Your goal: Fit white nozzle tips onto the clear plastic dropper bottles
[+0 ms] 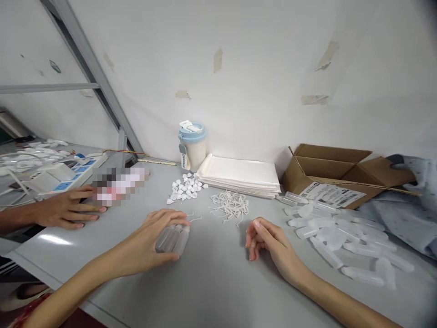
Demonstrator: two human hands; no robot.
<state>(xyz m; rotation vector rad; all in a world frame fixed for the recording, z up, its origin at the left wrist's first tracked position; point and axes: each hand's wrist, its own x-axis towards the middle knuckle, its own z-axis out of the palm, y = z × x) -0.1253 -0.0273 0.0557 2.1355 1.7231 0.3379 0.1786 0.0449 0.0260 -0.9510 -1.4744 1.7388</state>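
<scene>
Several clear plastic tubes (172,239) lie side by side under my left hand (157,241), whose thumb and fingers wrap round them on the grey table (211,291). My right hand (264,241) rests to the right of the middle with its fingers curled; whether anything small is between them is hidden. Beyond and between my hands is a heap of thin white loops (232,206). Small white pieces (186,187) are piled to its left. A spread of frosted tubes (341,234) covers the table right of my right hand.
Behind stand a cup with a blue lid (194,146), a stack of white sleeves (242,175) and an open cardboard box (327,177). Another person's hand (73,209) lies at the left, near a power strip (78,173). Grey-blue cloth (403,209) is at the right.
</scene>
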